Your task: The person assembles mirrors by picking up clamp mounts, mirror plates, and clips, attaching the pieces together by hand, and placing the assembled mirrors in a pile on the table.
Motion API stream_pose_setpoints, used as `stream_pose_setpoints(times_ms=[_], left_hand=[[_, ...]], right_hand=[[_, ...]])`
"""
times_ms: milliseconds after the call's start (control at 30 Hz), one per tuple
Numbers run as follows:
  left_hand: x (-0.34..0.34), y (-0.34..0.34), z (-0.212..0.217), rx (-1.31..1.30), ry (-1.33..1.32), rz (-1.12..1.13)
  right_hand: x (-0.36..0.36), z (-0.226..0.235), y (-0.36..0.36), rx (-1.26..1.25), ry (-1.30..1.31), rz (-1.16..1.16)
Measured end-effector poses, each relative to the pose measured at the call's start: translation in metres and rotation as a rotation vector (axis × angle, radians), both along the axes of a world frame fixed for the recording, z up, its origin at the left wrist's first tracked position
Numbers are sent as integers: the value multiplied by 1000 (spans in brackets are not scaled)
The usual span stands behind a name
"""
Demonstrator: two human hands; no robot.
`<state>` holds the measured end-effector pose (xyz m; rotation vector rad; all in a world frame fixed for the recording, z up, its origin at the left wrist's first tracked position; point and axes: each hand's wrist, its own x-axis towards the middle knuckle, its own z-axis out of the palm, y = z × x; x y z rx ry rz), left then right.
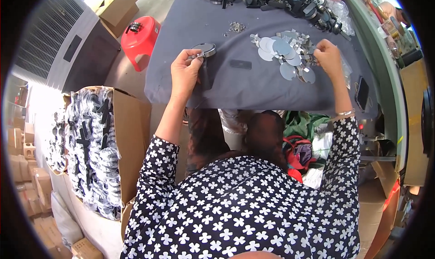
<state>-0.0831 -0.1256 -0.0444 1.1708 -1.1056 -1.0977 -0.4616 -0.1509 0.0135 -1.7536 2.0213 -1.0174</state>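
My left hand [185, 71] is closed, its fingertips pinching the edge of a round metal-rimmed piece [209, 49] near the table's left side. A dark strip, perhaps its handle, hangs below the rim beside my fingers. My right hand [328, 56] is over the right edge of a pile of flat silvery discs [282, 47] and small metal clips [302, 44]. Its thumb and fingers are drawn together; whatever may be between them is too small to make out. Between the hands lies a flat dark rectangular block [240, 64].
Small metal bits [236, 27] lie in a heap on the grey-covered table [253, 89]. Black-handled metal rings [290, 4] crowd its far edge. A phone [362, 93] rests at the right. Leftward stand a red stool [141, 37] and a carton [131, 145] of wrapped pieces.
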Motion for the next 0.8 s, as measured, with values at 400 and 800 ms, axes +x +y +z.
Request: stream_pose_setpoints(times_ms=[400,800], left_hand=[[-5,-3,2,3,-44,-2],[-9,4,8,7,5,11]], right_hand=[[202,-40,13,-135,-815,585],[250,-64,17,-126,-1026,397]])
